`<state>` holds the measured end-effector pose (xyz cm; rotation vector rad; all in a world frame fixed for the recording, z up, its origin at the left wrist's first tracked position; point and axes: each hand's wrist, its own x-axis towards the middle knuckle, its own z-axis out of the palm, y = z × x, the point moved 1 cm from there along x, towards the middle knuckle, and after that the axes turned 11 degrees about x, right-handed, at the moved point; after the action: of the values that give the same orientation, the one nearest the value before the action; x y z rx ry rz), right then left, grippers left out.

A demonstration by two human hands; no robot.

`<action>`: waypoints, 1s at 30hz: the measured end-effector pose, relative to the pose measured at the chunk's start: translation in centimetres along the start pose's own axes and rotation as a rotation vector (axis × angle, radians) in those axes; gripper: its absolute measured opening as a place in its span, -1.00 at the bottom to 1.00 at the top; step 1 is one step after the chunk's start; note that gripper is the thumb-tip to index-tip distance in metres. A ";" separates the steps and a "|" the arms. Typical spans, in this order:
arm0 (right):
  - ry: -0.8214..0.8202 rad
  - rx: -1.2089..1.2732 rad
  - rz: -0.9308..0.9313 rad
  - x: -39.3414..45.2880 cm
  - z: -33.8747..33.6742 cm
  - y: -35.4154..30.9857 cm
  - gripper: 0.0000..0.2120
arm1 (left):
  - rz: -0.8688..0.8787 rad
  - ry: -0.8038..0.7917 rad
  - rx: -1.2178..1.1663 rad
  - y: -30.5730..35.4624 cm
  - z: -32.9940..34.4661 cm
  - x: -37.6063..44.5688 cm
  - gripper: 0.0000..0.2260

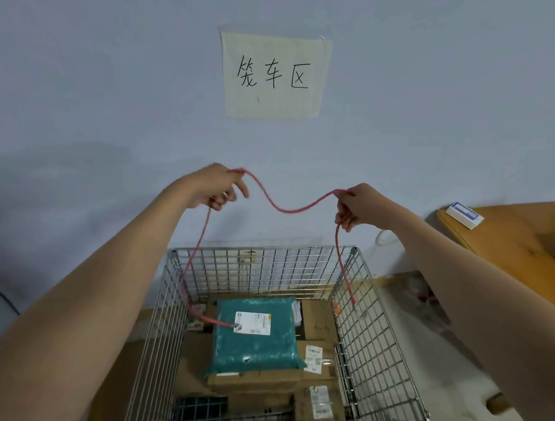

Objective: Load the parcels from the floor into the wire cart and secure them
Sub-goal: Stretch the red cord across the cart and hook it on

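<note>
While both hands hold up the red rope (286, 209) | left hand (217, 186) and right hand (357, 206) pinch it, apart | wire cart (382, 332) holds green parcel (254, 333) on brown boxes (317, 321) | rope ends hang inside.

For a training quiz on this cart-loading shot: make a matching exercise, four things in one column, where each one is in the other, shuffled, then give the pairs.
Things:
1. red cord
2. teal parcel
3. paper sign
4. white box

Places:
A. taped to the wall
B. on the wooden table
C. held between the left hand and right hand
D. on top of cardboard boxes in the wire cart

Pairs: 1-C, 2-D, 3-A, 4-B
</note>
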<state>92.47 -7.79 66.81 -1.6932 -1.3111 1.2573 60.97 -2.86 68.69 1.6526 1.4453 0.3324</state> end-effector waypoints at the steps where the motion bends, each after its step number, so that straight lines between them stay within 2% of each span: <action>1: -0.008 0.023 -0.030 -0.1 0.3 -0.9 -0.60 | 0.005 -0.103 -0.051 -0.1 0.9 0.0 -0.62; 3: -0.032 0.075 -0.078 -0.3 1.0 -2.6 -0.60 | 0.030 -0.278 -0.136 -0.2 2.8 -0.1 -0.69; 5: -0.057 0.139 -0.119 -0.4 2.1 -4.4 -0.57 | 0.075 -0.447 -0.176 0.0 4.8 -0.5 -0.67; 7: -0.088 0.190 -0.142 -0.5 3.4 -5.9 -0.57 | 0.112 -0.530 -0.197 0.4 6.1 -0.7 -0.63; 9: -0.120 0.228 -0.143 -0.5 4.5 -7.2 -0.60 | 0.140 -0.515 -0.181 0.9 6.5 -0.6 -0.56; 11: -0.127 0.234 -0.139 -0.4 5.4 -8.0 -0.62 | 0.191 -0.502 -0.127 1.3 6.2 -0.4 -0.61; 16: -0.045 0.217 -0.102 0.1 6.5 -8.4 -0.67 | 0.274 -0.634 -0.072 1.1 5.1 -0.8 -0.75; 22: -0.019 0.267 -0.028 0.0 6.9 -7.8 -0.78 | 0.257 -0.562 -0.066 0.4 4.7 -1.0 -0.85; 27: -0.143 0.292 -0.017 -0.3 6.8 -7.9 -0.78 | 0.253 -0.543 -0.095 0.1 4.2 -1.3 -0.86; 30: -0.257 0.305 0.044 -0.7 6.5 -7.2 -0.58 | 0.274 -0.527 -0.134 0.3 3.7 -1.4 -0.88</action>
<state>83.90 -6.80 71.29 -1.3869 -1.1561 1.6514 63.35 -5.72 67.27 1.6683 0.7933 0.1242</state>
